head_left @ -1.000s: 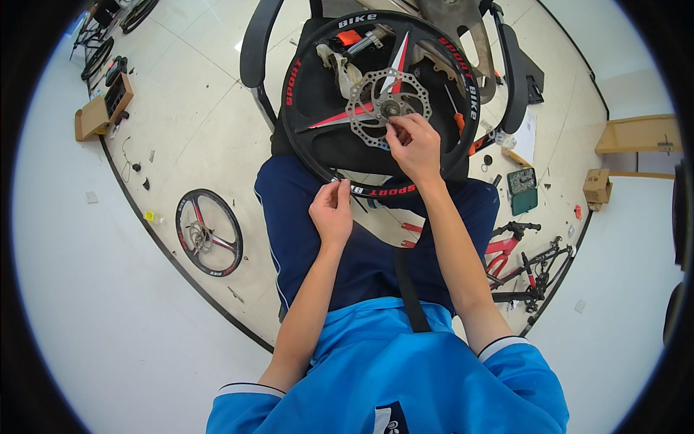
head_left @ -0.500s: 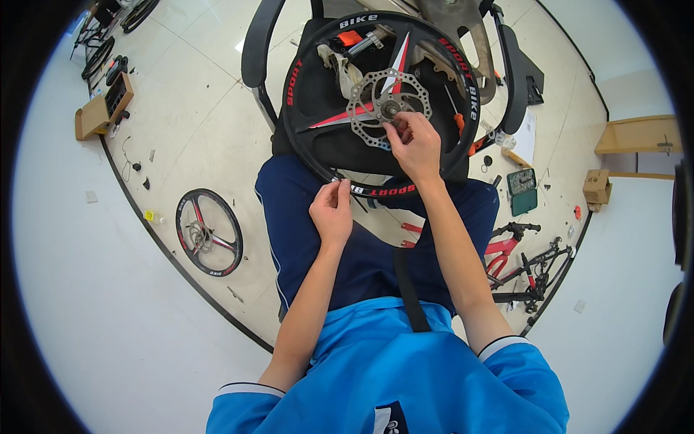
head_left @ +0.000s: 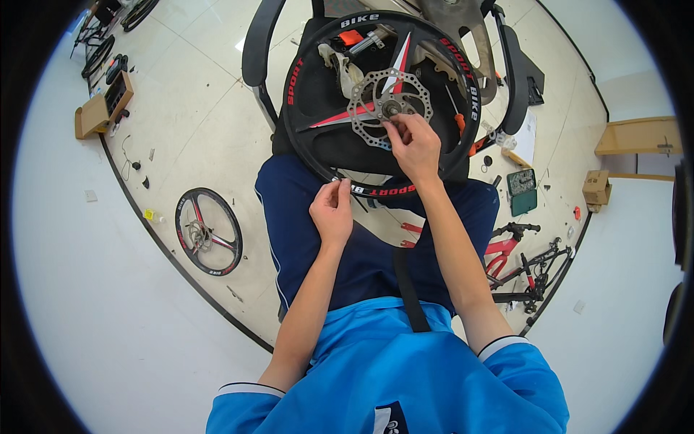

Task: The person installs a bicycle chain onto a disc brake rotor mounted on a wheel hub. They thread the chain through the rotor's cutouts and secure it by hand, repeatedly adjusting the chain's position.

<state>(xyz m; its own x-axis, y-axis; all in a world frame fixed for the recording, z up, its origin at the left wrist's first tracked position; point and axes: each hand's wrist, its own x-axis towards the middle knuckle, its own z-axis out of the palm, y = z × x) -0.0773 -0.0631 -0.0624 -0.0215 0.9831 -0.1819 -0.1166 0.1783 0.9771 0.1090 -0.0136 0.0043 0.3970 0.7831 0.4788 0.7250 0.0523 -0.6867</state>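
A black three-spoke bicycle wheel [head_left: 296, 148] with red and white spokes lies across the seat of a black chair in front of me. On its hub sits a silver brake disc [head_left: 356, 101] with a perforated edge. My right hand [head_left: 417, 148] reaches over the disc, thumb and fingers pinched together just beside the hub; whatever is between them is too small to make out. At the wheel's near rim, my left hand [head_left: 332, 215] has its fingertips pressed together, and what they hold, if anything, cannot be made out.
Through the wheel show a screwdriver [head_left: 459, 119] and metal parts. Chair armrests [head_left: 262, 47] flank the wheel. A second wheel [head_left: 235, 224] lies on the floor at left. To the right are a green case [head_left: 522, 202], a red bicycle frame [head_left: 499, 257] and a cardboard box [head_left: 597, 186].
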